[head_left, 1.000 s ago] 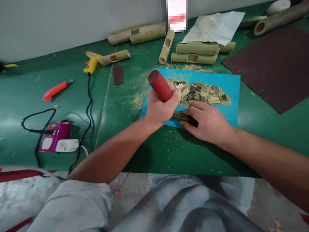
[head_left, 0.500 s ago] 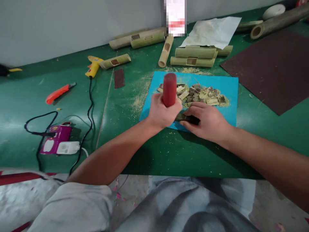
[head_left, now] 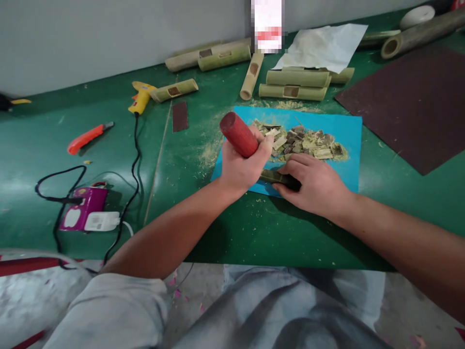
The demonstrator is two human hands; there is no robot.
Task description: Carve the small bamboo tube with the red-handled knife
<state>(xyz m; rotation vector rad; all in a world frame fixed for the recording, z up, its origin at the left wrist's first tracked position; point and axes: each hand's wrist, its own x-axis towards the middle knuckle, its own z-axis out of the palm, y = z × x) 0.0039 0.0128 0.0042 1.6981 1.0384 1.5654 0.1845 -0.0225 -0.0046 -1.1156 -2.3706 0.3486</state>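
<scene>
Left hand (head_left: 240, 167) wrapped tight round a red handle (head_left: 239, 134), fist closed, working end hidden below the fingers. Right hand (head_left: 315, 184) pressed flat and curled over a dark bamboo piece (head_left: 274, 177), pinning it on the near edge of the blue mat (head_left: 350, 165).

Left of the mat: purple charger (head_left: 80, 213) with black cord, orange knife (head_left: 87, 137), yellow glue gun (head_left: 141, 97), a short bamboo tube (head_left: 175, 90) and a brown sandpaper strip (head_left: 179, 116). Sawdust strewn at the mat's left edge. On the mat, beyond both hands: a heap of chips (head_left: 305, 143), pale and brown. Behind the mat: several tubes (head_left: 296, 85) with slots already cut. Right of the mat: a large brown sheet (head_left: 414, 99).

Judged well under way: many slotted tubes done, much waste piled, present piece not yet finished, cut itself hidden by the hands.

Handle's long axis tilted, butt end pointing up and left, away from the mat. Bamboo piece lying flat, long axis running left to right along the mat's near edge.
</scene>
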